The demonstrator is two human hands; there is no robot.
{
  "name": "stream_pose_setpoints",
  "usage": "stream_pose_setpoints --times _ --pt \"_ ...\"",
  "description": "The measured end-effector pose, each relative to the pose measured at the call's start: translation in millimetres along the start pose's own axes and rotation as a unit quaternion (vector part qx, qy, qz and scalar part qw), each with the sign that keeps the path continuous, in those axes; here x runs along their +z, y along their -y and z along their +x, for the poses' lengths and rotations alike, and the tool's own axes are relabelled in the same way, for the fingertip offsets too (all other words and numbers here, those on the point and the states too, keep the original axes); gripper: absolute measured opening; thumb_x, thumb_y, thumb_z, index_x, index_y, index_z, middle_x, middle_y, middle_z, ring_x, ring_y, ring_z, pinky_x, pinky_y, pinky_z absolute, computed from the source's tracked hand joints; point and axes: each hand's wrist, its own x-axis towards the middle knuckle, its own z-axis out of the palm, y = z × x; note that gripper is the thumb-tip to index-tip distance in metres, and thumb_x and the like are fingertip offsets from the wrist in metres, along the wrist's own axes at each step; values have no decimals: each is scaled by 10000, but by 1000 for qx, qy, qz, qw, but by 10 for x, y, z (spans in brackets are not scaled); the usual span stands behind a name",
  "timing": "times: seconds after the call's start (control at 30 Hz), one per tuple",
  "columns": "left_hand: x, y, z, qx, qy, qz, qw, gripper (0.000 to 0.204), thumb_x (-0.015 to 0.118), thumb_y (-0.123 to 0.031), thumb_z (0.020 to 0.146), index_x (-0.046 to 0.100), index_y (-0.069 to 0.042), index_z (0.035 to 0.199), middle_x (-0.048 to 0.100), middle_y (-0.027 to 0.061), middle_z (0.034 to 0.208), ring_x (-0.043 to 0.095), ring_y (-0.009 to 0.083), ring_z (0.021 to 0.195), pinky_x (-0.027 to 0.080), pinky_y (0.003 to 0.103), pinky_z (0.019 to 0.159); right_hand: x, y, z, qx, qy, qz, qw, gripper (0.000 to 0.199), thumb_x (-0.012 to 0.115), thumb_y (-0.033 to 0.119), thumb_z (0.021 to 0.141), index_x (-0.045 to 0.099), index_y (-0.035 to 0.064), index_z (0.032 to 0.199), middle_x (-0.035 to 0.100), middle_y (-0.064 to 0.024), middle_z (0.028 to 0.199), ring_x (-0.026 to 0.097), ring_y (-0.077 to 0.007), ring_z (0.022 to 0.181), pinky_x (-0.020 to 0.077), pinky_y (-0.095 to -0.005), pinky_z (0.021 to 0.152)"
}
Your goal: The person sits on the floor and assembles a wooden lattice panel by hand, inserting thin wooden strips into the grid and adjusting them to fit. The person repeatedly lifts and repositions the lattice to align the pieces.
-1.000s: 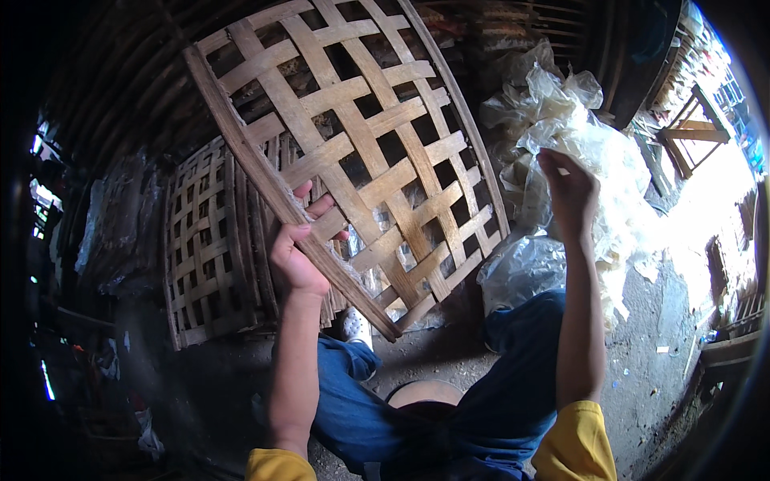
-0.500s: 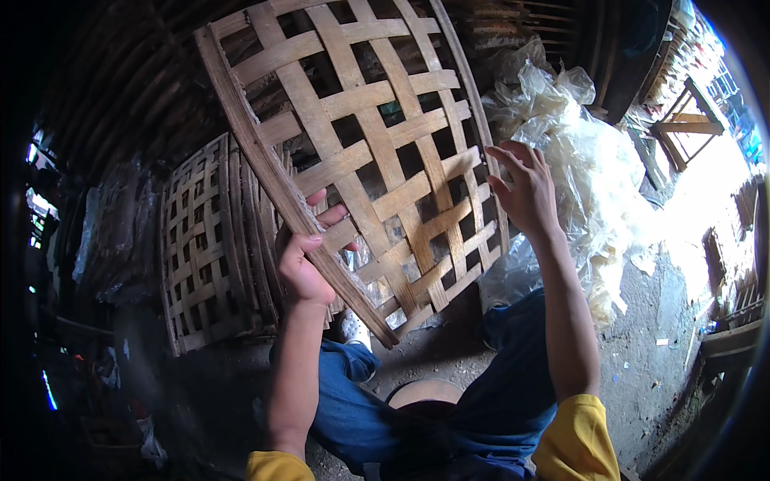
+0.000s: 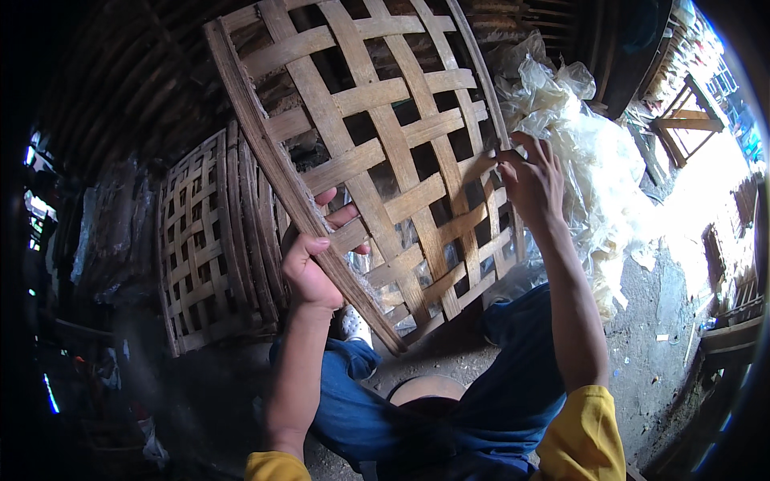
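Observation:
A woven panel of flat bamboo strips (image 3: 353, 162) with a wooden rim stands tilted in front of me. My left hand (image 3: 311, 268) is closed round its left rim, thumb on the near face and fingers showing through the gaps. At the right rim, my right hand (image 3: 536, 180) has bent fingers, with thumb and index fingertips pinched on the panel's edge beside a strip end. The panel's top runs out of view.
Similar woven panels (image 3: 192, 240) lean in a stack at the left. Crumpled clear plastic sheeting (image 3: 597, 180) is heaped at the right. A wooden frame stand (image 3: 688, 124) is farther right. Below, a round stool seat (image 3: 425, 388) shows between my legs.
The panel has shifted slightly right and down, my left hand moving with it. My right hand's fingers, straighter before, have bent in at the right rim.

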Motion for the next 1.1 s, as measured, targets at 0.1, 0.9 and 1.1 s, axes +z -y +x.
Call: stream_pose_setpoints --times 0.1,0.9,1.1 --pt "52 5 -35 -1 -4 -8 1000 728 481 -234 721 470 -20 1416 658 262 1221 652 331 915 546 442 789 53 -38 -9 -27 1 4 1000 136 758 111 785 756 150 915 594 -12 1244 548 -235 1165 476 -393 945" --pt "70 199 -89 45 -32 -16 998 748 495 -244 693 495 -45 1414 654 251 1200 656 329 1016 576 469 763 -420 -455 -403 226 -136 336 904 180 714 147 925 719 47 1074 720 -18 919 640 -100 772 497 -266 690" --pt "60 229 -99 68 -21 -33 997 753 483 -225 680 491 -45 1410 631 293 1257 650 359 1034 576 478 772 -401 -403 -407 275 1 221 936 318 694 129 929 650 109 1244 702 -100 1087 685 -203 923 546 -323 814"
